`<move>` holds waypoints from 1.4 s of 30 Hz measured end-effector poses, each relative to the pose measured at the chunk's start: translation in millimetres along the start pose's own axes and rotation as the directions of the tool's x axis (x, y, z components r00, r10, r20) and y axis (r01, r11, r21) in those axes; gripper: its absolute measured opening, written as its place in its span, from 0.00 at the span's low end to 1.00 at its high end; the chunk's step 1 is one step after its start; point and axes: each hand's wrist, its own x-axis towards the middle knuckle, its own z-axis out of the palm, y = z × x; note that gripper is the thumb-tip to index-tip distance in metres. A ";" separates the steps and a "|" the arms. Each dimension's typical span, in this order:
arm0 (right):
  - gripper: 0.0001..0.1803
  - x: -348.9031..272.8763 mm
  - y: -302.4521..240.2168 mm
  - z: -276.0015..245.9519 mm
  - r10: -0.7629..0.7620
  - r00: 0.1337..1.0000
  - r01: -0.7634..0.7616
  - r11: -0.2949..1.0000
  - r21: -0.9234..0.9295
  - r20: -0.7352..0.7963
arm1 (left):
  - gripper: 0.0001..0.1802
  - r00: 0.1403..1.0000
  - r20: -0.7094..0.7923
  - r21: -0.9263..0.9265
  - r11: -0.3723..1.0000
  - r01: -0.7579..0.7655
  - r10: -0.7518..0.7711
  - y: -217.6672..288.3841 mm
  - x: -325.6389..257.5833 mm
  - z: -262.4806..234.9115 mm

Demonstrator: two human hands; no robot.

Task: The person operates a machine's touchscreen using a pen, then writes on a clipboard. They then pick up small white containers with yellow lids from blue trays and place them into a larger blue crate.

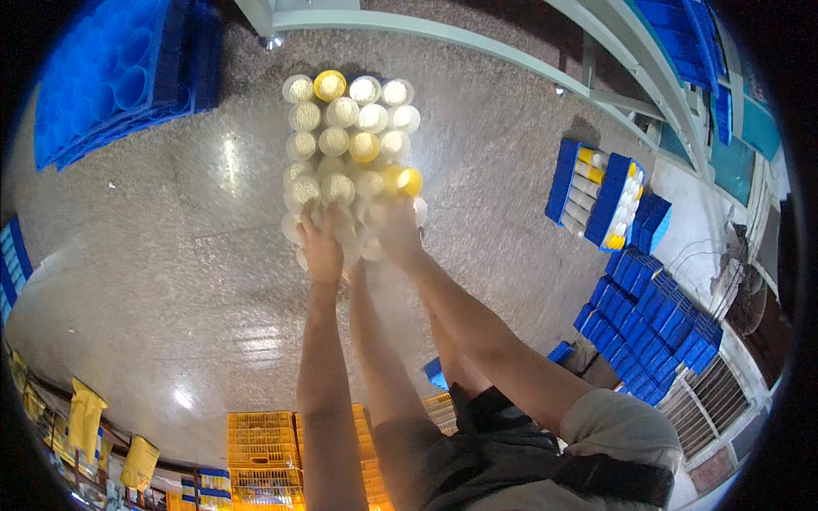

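Observation:
White and yellow round cylinders stand close together in rows on the floor; many have a pale, grainy top inside a smooth rim. My left hand (322,252) is at the near left of the group. Its fingers are curled against two white cylinders (338,189), which overlap the ones behind them. Smeared by motion, my right hand (399,228) is at the near right side, just below a blurred yellow cylinder (403,180); its fingers cannot be made out. Farther back in the rows are another yellow cylinder (365,147) and a yellow-rimmed one (330,85).
Blue trays with round holes (94,85) are stacked at the far left. A blue rack (609,200) at right holds white and yellow cylinders, with blue crates (652,315) nearer. Orange crates (264,443) stand by my legs. A pale metal frame (443,32) crosses the far side.

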 end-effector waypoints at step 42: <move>0.50 8.7 -26.4 -24.0 -0.020 0.962 0.091 0.963 -0.252 0.271 | 0.32 0.947 0.138 -0.402 0.858 0.320 -0.289 -35.2 9.1 3.5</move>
